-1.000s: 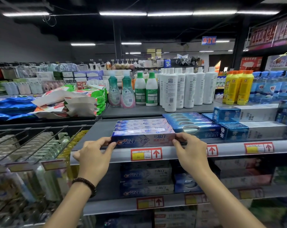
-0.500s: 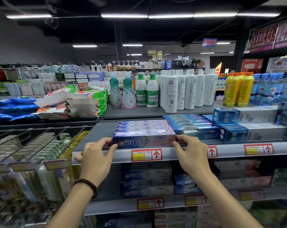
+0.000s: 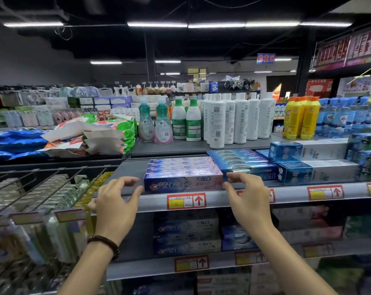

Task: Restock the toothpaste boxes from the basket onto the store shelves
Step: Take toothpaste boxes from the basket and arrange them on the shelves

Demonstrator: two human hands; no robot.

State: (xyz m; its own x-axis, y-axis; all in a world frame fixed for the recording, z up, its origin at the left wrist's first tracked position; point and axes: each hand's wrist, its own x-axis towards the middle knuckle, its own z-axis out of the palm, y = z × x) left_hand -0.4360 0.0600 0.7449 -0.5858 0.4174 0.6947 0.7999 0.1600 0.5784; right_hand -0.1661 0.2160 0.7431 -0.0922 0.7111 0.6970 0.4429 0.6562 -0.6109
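One head-worn wide-angle view faces the shelf (image 3: pixel 222 201) straight on from close by, looking slightly down, aisles stretching far behind.

My left hand (image 3: pixel 116 196) comes off the front Crest box (image 3: pixel 183 182), drawing clear toward 9 o'clock, fingers loosely curled; my right hand (image 3: pixel 247 194) arches slightly higher.

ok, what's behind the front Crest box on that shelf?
More matching Crest boxes lie in a row behind the front Crest box, running back across the shelf. Only their tops show; their front faces are covered, so nothing lower down can be checked.
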